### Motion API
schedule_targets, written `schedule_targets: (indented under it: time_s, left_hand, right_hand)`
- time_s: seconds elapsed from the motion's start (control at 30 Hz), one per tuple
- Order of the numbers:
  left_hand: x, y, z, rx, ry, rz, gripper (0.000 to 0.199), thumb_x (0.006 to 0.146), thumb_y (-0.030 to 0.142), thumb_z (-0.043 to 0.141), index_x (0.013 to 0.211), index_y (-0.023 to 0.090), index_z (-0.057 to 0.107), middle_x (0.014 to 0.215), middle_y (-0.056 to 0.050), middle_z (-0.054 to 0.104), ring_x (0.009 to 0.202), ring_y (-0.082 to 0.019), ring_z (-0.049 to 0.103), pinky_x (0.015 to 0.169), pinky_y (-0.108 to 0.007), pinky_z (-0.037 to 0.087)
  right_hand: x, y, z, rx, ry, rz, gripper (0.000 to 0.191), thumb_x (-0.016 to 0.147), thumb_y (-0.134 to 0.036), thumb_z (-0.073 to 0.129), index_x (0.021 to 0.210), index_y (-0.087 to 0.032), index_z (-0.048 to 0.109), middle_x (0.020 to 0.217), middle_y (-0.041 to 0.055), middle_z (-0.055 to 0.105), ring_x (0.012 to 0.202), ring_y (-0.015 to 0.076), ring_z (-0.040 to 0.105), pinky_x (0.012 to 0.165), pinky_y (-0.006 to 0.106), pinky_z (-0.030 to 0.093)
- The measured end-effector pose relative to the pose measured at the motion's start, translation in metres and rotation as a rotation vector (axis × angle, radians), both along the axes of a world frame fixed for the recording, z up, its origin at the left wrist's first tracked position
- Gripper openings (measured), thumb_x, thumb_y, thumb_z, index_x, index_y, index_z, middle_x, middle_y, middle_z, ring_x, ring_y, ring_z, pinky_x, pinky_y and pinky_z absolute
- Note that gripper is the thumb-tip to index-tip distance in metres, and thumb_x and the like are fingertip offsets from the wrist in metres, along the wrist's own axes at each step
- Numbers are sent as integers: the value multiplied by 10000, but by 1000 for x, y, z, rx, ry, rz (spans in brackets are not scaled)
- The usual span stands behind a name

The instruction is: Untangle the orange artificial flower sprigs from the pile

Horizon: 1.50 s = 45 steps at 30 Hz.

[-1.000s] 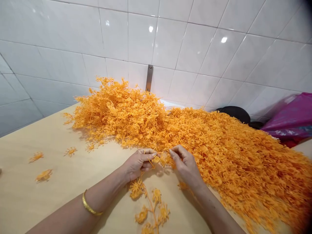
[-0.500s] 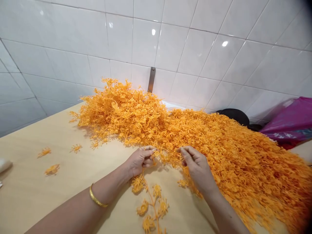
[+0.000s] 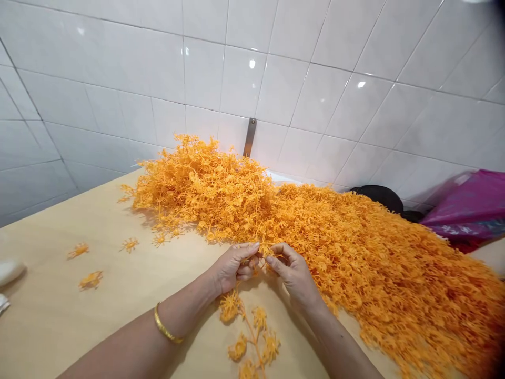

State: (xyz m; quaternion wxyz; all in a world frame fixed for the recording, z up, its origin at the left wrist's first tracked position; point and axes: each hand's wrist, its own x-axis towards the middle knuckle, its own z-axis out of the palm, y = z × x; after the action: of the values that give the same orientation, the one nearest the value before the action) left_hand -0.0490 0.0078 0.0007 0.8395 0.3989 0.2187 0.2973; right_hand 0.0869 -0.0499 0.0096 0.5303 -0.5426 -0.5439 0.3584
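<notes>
An orange plastic flower stem (image 3: 252,332) with several spiky blossoms hangs from my left hand (image 3: 236,267) and trails over the table toward me. The thumb and fingers of that hand pinch its upper end. Close beside it, my right hand (image 3: 291,271) pinches a small orange spiky flower piece (image 3: 266,253) at the stem's upper end. The fingertips of both hands almost meet; exactly how the pieces join between them is hidden. Just beyond the hands rises a large heap of the same orange plastic flowers (image 3: 213,189).
The heap spreads along the right of the pale wooden table (image 3: 130,300). Loose orange flowers (image 3: 90,280) lie at the left, near a whitish object (image 3: 11,271) at the edge. Behind are a tiled wall (image 3: 130,68), a metal bracket (image 3: 250,138), a black round object (image 3: 379,197) and a purple bag (image 3: 461,205).
My right hand has moved left, from the heap's edge to my left hand's fingertips. The left hand keeps its pinch on the stem. The whole view has shifted slightly.
</notes>
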Motion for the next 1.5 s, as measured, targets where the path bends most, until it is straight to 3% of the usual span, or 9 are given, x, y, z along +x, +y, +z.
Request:
schedule_targets:
  time_s: [0.13, 0.4, 0.67, 0.77, 0.87, 0.97, 1.1, 1.3, 1.5]
  left_hand:
    - [1, -2, 1, 84, 9, -69, 206, 699, 280, 554, 639, 145, 410, 456, 69, 406, 281, 13, 183, 318, -157, 67]
    - [4, -4, 0, 181, 105, -7, 225, 674, 328, 568, 638, 136, 456, 501, 46, 445, 302, -7, 294, 320, -165, 167]
    - [10, -11, 0, 307, 161, -33, 301, 675, 426, 554, 602, 152, 452, 450, 49, 436, 302, -16, 245, 312, -182, 140]
    - [9, -12, 0, 330, 202, -38, 305, 670, 420, 559, 580, 147, 460, 446, 44, 439, 290, -14, 244, 308, -188, 132]
    - [8, -12, 0, 319, 248, -15, 290, 665, 410, 565, 596, 145, 469, 440, 44, 448, 274, -13, 231, 299, -188, 122]
    - [9, -11, -2, 261, 184, 66, 274, 672, 396, 562, 621, 152, 450, 456, 50, 454, 281, -13, 240, 300, -177, 130]
    - [12, -11, -3, 206, 128, 151, 284, 668, 380, 574, 611, 151, 416, 480, 54, 452, 294, -7, 266, 308, -164, 141]
    - [13, -12, -3, 219, 108, 116, 290, 686, 396, 557, 613, 153, 416, 477, 57, 446, 290, -12, 268, 307, -168, 173]
    - [13, -11, -4, 273, 146, 113, 285, 646, 392, 602, 634, 136, 479, 463, 55, 426, 301, -17, 285, 315, -177, 165]
  right_hand:
    - [0, -2, 2, 11, 78, 66, 214, 713, -363, 568, 696, -169, 479, 610, -38, 405, 538, 74, 343, 495, 197, 284]
    - [1, -4, 10, 1, 81, 88, 219, 759, -367, 520, 694, -161, 484, 586, -38, 424, 533, 75, 367, 505, 197, 291]
    - [3, -3, 10, 75, 100, -225, 258, 760, -368, 508, 609, -169, 442, 553, -40, 398, 521, 79, 387, 506, 205, 323]
    - [23, -4, 27, 134, 187, -371, 213, 745, -354, 514, 646, -180, 442, 599, -32, 444, 528, 83, 430, 496, 207, 360]
    - [59, -7, 54, 352, 274, -628, 191, 714, -343, 529, 678, -194, 415, 614, -32, 473, 496, 85, 448, 472, 216, 378]
    - [81, -14, 69, 262, -45, -570, 132, 726, -314, 506, 783, -198, 480, 643, -12, 513, 481, 93, 454, 465, 231, 379]
    - [67, -24, 55, 68, -597, -382, 214, 760, -246, 431, 932, -199, 550, 835, 54, 535, 684, 157, 514, 560, 286, 415]
    - [19, -30, 26, 249, -934, -126, 382, 758, -267, 483, 1131, -198, 437, 1085, 107, 423, 951, 220, 443, 791, 359, 393]
    - [11, -14, 20, 372, -1191, -4, 252, 764, -120, 422, 978, -204, 527, 909, 78, 505, 853, 206, 450, 736, 338, 359]
